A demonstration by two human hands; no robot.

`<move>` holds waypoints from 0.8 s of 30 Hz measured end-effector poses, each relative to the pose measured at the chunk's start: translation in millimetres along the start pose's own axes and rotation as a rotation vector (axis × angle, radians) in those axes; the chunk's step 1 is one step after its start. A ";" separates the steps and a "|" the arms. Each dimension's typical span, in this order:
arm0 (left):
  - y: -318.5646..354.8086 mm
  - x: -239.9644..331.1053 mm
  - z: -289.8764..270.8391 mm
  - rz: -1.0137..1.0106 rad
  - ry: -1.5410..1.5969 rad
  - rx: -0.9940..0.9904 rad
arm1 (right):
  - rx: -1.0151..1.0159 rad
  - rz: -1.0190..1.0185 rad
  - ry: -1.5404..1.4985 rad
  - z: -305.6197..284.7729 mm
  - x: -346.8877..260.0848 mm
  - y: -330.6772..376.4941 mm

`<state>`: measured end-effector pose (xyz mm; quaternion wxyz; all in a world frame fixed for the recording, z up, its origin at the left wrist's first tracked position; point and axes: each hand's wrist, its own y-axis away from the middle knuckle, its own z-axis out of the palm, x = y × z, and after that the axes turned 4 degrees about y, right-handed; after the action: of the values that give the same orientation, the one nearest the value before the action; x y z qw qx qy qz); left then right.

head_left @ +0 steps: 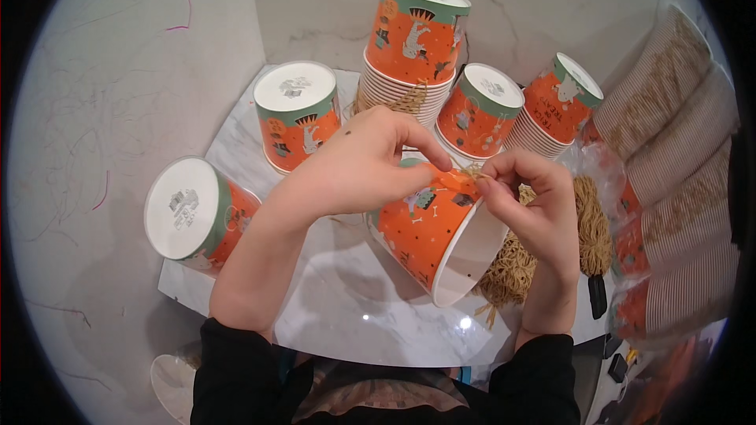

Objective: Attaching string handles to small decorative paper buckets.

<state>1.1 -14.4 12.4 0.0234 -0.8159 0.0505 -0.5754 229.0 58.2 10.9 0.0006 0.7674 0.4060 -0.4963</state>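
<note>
An orange paper cup [429, 232] with a green band and cartoon pictures lies tilted on its side at the middle of the white marble table [346, 315], its open white mouth facing me. My left hand [358, 165] grips the cup's upper side, thumb and fingers pressed on its wall. My right hand [531, 208] pinches a thin tan string [472, 173] at the cup's wall, just beside my left fingertips. A bundle of tan twine [516, 267] lies behind and under the right hand.
Upside-down cups of the same kind stand around: one at the left [193, 212], one behind [299, 114], stacks at the back [413, 39], [480, 110], [555, 102]. Sleeves of stacked cups in clear plastic [677, 189] fill the right side. The table's front edge is near my body.
</note>
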 end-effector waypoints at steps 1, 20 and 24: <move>-0.3 1.2 2.1 0.076 0.094 -0.029 | 0.001 0.002 -0.001 0.0 0.6 -0.1; -9.6 -7.9 10.0 -0.048 0.406 -0.085 | -0.046 -0.032 0.046 -0.3 -1.7 -0.3; -6.7 -5.0 6.7 -0.059 0.321 -0.035 | -0.025 -0.040 0.122 -3.4 -3.8 1.6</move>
<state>6.1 -7.4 6.1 -0.0162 -0.7151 0.0398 -0.6977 232.0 56.2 14.8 -0.0245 0.7878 0.4269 -0.4434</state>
